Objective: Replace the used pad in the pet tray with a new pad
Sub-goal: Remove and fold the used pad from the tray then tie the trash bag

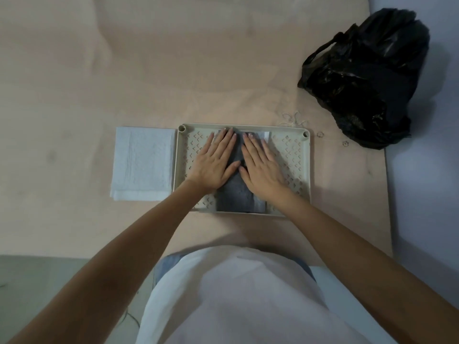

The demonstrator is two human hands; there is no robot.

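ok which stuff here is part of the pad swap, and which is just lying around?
Part of the job:
- tray
- grey pad folded in the tray, under both flat hands: left hand, right hand
- white folded pad left of the tray
- black bag, likely for waste

Lying about:
- string scraps by the tray's far right corner

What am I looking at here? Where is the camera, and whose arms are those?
No machine here: a person wears one camera on the head, looking down, so the arms are their own. The left hand and right hand lie flat, fingers straight, on a dark grey folded pad in the middle of a beige pet tray. Nothing is gripped. Left of the tray lies a white folded pad; at the far right sits a black plastic bag. Everything rests on a pale surface.
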